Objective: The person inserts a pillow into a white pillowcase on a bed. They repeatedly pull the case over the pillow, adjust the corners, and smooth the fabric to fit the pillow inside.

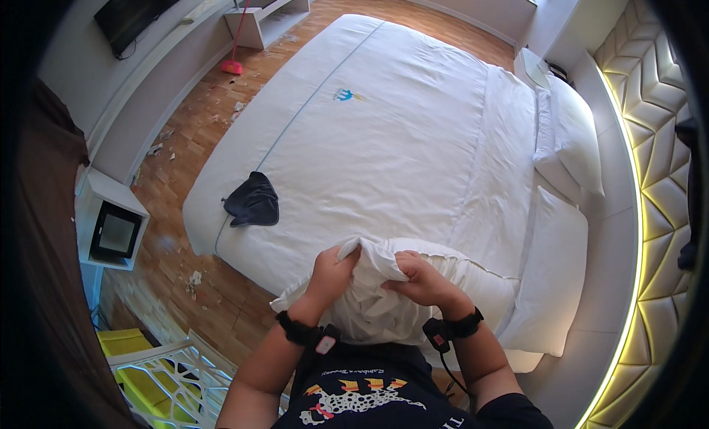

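A crumpled white pillowcase (373, 300) is bunched up in front of my body at the near side of the bed. My left hand (334, 272) grips its raised edge, thumb pressed on the cloth. Opposite, my right hand (425, 279) pinches the same edge with the fingers curled. Just beyond my right hand, a plump white pillow (473, 270) lies on the bed; whether part of it sits inside the pillowcase is hidden. The large bed (384, 155) has a white cover with a thin blue line. A dark grey cloth (255, 200) rests on its left part.
More white pillows (550, 274) lie along the padded headboard (646, 118). On the left, a white cabinet (111, 218) stands near scraps on the wooden floor (221, 311). A red broom (233, 63) leans farther back. A yellow chair (144, 377) and white latticework (185, 377) are at lower left.
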A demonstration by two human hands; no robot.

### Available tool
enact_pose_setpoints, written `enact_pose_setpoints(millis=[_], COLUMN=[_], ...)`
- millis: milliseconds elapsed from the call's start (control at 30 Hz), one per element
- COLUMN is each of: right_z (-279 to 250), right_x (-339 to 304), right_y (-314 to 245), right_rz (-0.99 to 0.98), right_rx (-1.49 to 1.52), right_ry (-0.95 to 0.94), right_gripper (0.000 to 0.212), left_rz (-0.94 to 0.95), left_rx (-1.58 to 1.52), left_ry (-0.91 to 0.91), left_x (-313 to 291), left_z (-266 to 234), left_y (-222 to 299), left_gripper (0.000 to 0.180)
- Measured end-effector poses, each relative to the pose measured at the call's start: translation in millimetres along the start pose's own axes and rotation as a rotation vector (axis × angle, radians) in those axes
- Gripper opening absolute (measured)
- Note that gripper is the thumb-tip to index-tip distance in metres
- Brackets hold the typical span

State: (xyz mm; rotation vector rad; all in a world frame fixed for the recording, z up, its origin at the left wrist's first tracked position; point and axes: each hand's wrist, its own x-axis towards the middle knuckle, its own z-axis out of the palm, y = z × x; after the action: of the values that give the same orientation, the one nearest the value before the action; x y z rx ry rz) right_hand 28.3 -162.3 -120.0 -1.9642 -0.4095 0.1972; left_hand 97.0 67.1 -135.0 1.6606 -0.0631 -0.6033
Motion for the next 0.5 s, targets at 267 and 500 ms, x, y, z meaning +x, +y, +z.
enact_pose_setpoints(millis=[267,500], right_z=[22,26], right_x=[-11,11], right_y=[9,-2], right_rz=[0.436,0.442], right_rx=[0.437,0.441], right_ry=[0.187,0.236], right_gripper=[0.018,0.019], left_rz=[0.723,0.75], left_rx=[0.708,0.65], left_ry=[0.474,0.225], left_x=[-8,-37], left_z=[1,3], left_y=[24,37], left_gripper=[0.02,0.02])
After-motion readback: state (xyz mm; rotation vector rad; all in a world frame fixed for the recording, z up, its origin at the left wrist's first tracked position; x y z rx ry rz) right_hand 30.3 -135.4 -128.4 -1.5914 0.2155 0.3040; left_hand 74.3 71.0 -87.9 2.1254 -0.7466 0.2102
